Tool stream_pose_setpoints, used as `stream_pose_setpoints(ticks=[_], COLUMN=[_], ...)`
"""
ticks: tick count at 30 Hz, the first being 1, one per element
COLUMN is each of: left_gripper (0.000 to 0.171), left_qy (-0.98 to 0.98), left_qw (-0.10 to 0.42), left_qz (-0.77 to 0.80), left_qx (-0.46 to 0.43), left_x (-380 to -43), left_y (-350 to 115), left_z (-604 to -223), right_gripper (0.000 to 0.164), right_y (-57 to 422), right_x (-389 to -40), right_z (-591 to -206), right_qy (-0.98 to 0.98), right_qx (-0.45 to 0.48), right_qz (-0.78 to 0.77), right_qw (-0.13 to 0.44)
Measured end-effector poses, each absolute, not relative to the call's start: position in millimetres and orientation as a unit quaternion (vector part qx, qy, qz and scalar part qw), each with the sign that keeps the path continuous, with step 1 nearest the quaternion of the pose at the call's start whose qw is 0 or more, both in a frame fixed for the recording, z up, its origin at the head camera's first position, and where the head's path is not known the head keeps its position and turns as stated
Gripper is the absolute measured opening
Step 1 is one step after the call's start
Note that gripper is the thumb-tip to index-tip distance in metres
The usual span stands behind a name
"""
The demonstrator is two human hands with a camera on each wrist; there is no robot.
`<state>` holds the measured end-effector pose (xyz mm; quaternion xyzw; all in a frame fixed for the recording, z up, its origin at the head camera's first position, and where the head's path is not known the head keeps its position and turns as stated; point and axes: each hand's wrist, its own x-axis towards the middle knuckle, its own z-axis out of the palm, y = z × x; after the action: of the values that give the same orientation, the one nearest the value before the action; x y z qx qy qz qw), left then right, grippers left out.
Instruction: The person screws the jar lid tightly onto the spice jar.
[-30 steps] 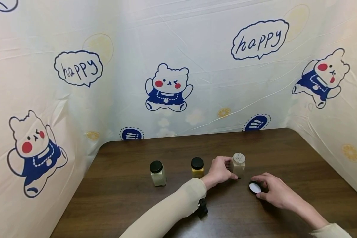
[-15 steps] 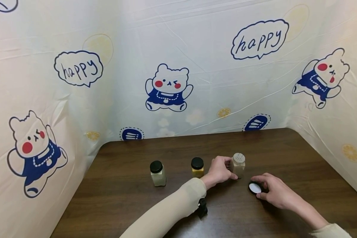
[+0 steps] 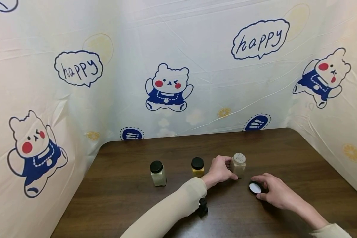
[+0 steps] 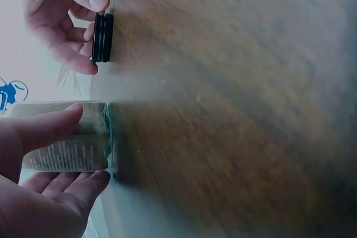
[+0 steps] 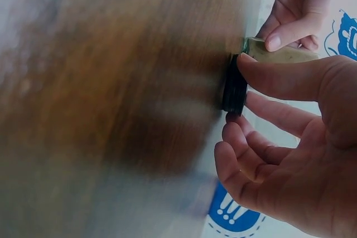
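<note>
A clear, square-sided spice jar [image 3: 239, 168] with a pale filling stands upright on the table, topped by a white shaker cap with holes. My left hand [image 3: 219, 171] grips its side, thumb in front and fingers behind; the left wrist view shows printed text on the jar [image 4: 70, 157]. To its right, my right hand [image 3: 278, 191] pinches a black screw lid [image 3: 255, 188] by the rim, white inner face upward. The lid [image 4: 102, 37] sits at table level; whether it touches the wood, I cannot tell. In the right wrist view, thumb and fingertips hold the lid [image 5: 234, 85].
Left of my left hand stands a jar of yellow contents [image 3: 197, 172] with a black lid. Farther left is another black-lidded jar [image 3: 159, 178], pale greenish inside. The brown wooden table [image 3: 122, 205] is bordered by a printed fabric curtain [image 3: 208, 92].
</note>
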<state>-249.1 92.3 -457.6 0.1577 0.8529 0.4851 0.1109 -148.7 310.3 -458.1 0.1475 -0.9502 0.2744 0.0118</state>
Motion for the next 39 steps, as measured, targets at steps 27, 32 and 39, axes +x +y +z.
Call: stream_pose_setpoints(ticks=[27,32,39], left_gripper=[0.054,0.053,0.052], left_qy=[0.852,0.854,0.854], left_qw=[0.108,0.107,0.106], left_qz=[0.493,0.49,0.487], left_qx=[0.142,0.142,0.146], left_x=[-247.0,-246.7,-246.7], left_y=[93.9,93.8,92.7], left_z=[-458.6,-458.8,-459.4], right_gripper=[0.048,0.047,0.047], right_y=[311.4,311.7,312.0], right_x=[-146.4,-147.0,-149.0], right_z=[-457.4,-456.2,-453.5], right_qy=[-0.95,-0.948,-0.946], right_qx=[0.145,0.15,0.15], right_qz=[0.276,0.28,0.284], right_qw=[0.022,0.031,0.028])
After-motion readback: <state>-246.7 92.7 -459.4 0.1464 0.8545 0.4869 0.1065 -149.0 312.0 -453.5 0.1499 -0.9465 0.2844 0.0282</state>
